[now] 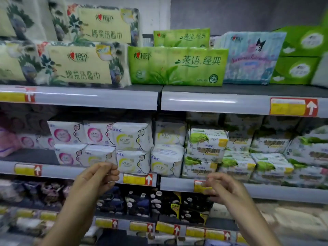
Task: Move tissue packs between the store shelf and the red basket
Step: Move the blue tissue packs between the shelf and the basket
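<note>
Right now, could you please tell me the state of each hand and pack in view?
white ABC pack, tilted, front of the second shelf.
left hand, fingers curled at that pack's lower edge, grip unclear.
right hand, loosely curled, holding nothing.
green tissue pack, upright on the top shelf.

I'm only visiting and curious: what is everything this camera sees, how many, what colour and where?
Cream floral tissue packs: at least two, cream with flowers, top shelf left, stacked.
Green tissue packs: two, green, top shelf middle, one behind the other.
Pale blue tissue pack: one, blue with a cartoon figure, top shelf, right of those.
Far-right green packs: two, green, top shelf, stacked.
White packs: many, white with pink, yellow or green print, middle shelf.
Dark packs: several, black, lower shelf.
Price tags: many, yellow and red, shelf edges.
Left hand: one, before the middle shelf edge, fingers curled.
Right hand: one, blurred, before the middle shelf edge.
</note>
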